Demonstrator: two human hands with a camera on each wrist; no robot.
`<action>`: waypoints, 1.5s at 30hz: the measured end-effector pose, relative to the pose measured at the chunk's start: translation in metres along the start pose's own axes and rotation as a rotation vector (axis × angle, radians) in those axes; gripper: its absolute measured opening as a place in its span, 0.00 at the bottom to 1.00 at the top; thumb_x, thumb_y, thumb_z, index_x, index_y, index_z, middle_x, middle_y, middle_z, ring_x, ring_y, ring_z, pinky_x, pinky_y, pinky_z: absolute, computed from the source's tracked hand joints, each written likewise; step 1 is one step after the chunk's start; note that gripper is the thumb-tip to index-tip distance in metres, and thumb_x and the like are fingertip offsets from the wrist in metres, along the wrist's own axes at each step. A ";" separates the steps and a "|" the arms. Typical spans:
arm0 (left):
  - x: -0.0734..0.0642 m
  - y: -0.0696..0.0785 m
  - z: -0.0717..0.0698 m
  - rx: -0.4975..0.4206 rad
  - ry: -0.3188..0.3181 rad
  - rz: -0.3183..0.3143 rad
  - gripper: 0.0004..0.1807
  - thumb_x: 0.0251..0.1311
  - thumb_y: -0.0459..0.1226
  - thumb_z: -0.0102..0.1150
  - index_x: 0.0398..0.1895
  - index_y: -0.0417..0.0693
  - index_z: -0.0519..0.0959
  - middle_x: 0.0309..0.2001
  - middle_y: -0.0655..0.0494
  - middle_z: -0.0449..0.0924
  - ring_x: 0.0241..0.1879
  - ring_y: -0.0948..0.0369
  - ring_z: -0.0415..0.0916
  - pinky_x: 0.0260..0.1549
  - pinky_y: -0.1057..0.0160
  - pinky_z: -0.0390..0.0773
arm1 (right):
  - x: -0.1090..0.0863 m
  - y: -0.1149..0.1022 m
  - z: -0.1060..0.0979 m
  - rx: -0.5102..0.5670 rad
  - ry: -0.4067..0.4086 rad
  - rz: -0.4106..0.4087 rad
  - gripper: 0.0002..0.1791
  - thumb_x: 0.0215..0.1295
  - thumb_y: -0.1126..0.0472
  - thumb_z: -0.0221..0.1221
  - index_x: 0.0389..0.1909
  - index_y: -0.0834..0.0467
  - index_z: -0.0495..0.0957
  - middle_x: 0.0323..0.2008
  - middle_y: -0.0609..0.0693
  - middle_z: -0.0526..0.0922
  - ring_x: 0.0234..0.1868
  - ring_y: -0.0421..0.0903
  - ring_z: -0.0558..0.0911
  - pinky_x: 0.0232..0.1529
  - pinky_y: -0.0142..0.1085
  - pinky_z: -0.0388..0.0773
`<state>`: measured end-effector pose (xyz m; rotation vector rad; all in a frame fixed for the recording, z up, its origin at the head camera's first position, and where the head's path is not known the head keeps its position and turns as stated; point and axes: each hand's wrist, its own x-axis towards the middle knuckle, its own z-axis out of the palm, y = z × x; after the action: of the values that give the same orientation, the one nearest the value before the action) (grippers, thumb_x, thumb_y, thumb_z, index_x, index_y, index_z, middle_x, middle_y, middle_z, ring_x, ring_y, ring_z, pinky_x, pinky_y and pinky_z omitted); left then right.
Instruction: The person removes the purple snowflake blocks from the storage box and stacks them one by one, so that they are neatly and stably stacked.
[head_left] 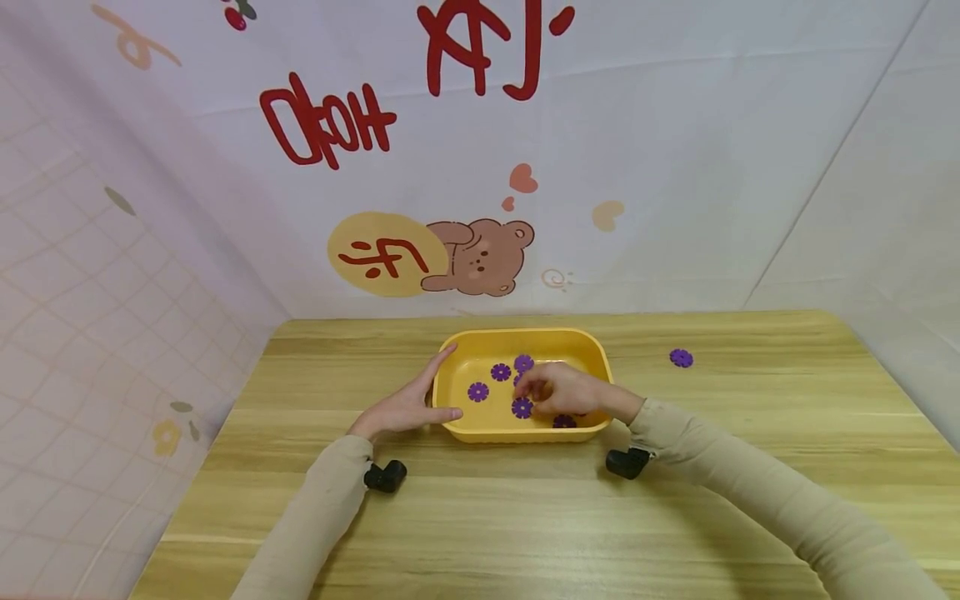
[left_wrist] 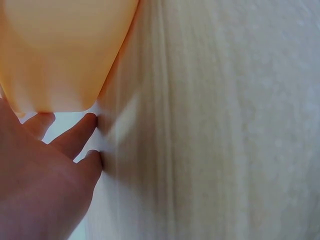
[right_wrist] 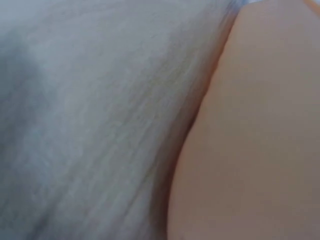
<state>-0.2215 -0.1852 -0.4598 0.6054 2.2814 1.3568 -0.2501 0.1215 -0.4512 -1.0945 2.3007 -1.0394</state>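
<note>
A yellow plastic basin point(head_left: 495, 435) stands on the table with several purple notched flower discs point(head_left: 477, 392) inside. My left hand point(head_left: 401, 408) spans the basin's left end, thumb over the near rim and a finger along the far side. In the left wrist view, its spread fingers point(left_wrist: 75, 136) reach down beside the basin's outer wall point(left_wrist: 60, 55). Inside the basin, my right hand point(head_left: 566, 390) bends its fingers down right at a purple disc point(head_left: 522, 407); I cannot tell whether they pinch one. Only the basin's outside point(right_wrist: 250, 130) and blurred tabletop fill the right wrist view.
One more purple disc point(head_left: 681, 357) lies on the wooden table point(head_left: 480, 517) to the right of the basin. Behind the table hangs a white cloth point(head_left: 660, 150) printed with a bear, hearts and red characters. Each wrist wears a small black device point(head_left: 386, 476).
</note>
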 end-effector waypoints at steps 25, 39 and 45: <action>-0.015 0.036 0.002 -0.008 -0.025 -0.033 0.55 0.59 0.37 0.66 0.78 0.54 0.35 0.76 0.42 0.29 0.73 0.46 0.37 0.68 0.46 0.47 | 0.007 0.001 0.012 -0.017 -0.031 0.012 0.16 0.50 0.67 0.71 0.41 0.60 0.80 0.37 0.49 0.78 0.35 0.45 0.72 0.37 0.32 0.73; -0.015 0.039 0.003 -0.028 -0.011 -0.049 0.55 0.59 0.36 0.65 0.78 0.54 0.35 0.76 0.42 0.29 0.73 0.45 0.38 0.68 0.46 0.46 | 0.010 0.000 0.011 -0.012 -0.023 0.001 0.17 0.51 0.61 0.72 0.42 0.57 0.80 0.37 0.44 0.80 0.37 0.44 0.74 0.39 0.35 0.75; -0.015 0.039 0.003 -0.024 -0.008 -0.045 0.55 0.59 0.36 0.65 0.78 0.54 0.35 0.76 0.43 0.28 0.73 0.45 0.37 0.68 0.45 0.44 | 0.008 -0.001 0.007 0.010 -0.001 -0.004 0.17 0.53 0.61 0.71 0.44 0.57 0.80 0.37 0.44 0.80 0.38 0.44 0.75 0.41 0.35 0.76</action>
<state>-0.2014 -0.1744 -0.4248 0.5476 2.2554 1.3567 -0.2496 0.1115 -0.4552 -1.0953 2.2909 -1.0508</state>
